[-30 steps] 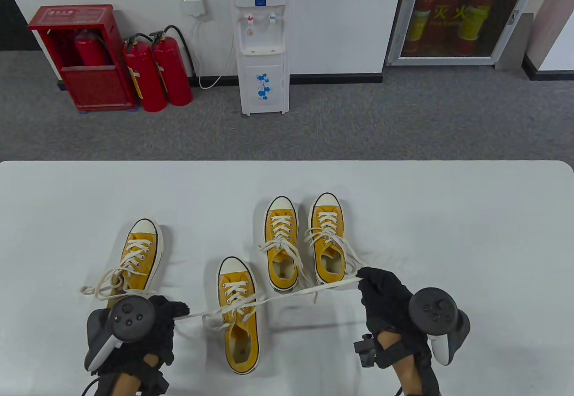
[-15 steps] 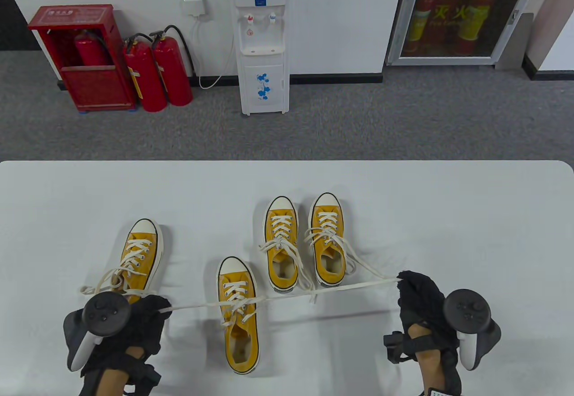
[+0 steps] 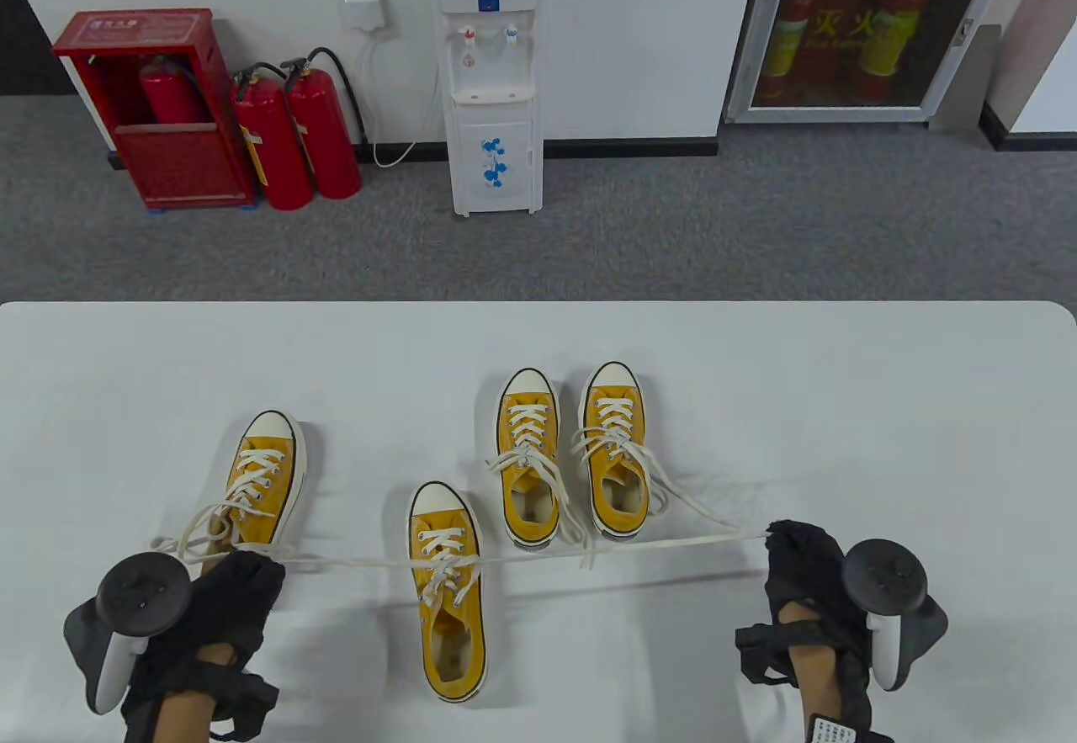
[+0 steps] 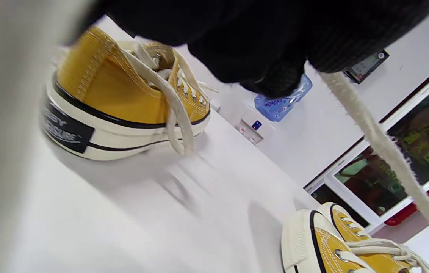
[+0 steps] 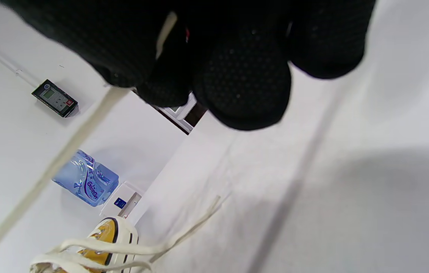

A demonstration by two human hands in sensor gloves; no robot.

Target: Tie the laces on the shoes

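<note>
Cream flat lace (image 3: pixel 589 545) runs taut across the white tabletop (image 3: pixel 841 406), left to right, its long axis nearly level and passing through the top eyelets of the near yellow canvas sneaker (image 3: pixel 448 591). That sneaker lies lengthwise with its white rubber toe cap away from the person. The black-gloved left hand (image 3: pixel 227 608) grips one lace end, fingers closed on it; in the left wrist view the lace (image 4: pixel 381 148) leaves the closed grip and slants down to the right. The black-gloved right hand (image 3: pixel 808 575) pinches the other end, and the right wrist view shows the lace (image 5: pixel 66 151) coming out between its closed fingers (image 5: pixel 241 76).

Four yellow sneakers sit on the tabletop, all toes pointing away: the near one, a far-left yellow sneaker (image 3: pixel 261 482) just beside the left hand, and a side-by-side pair, one middle yellow sneaker (image 3: pixel 527 457) and one right-hand yellow sneaker (image 3: pixel 618 448), their laces loose. A black heel patch (image 4: pixel 66 129) in the left wrist view carries white lettering, too blurred to read fully.

Beyond, a white water dispenser (image 3: pixel 492 103) holds a blue bottle (image 5: pixel 85 182) with white lettering I cannot make out. Two red fire extinguishers (image 3: pixel 294 133) stand beside a red cabinet (image 3: pixel 151 112) with a third inside.
</note>
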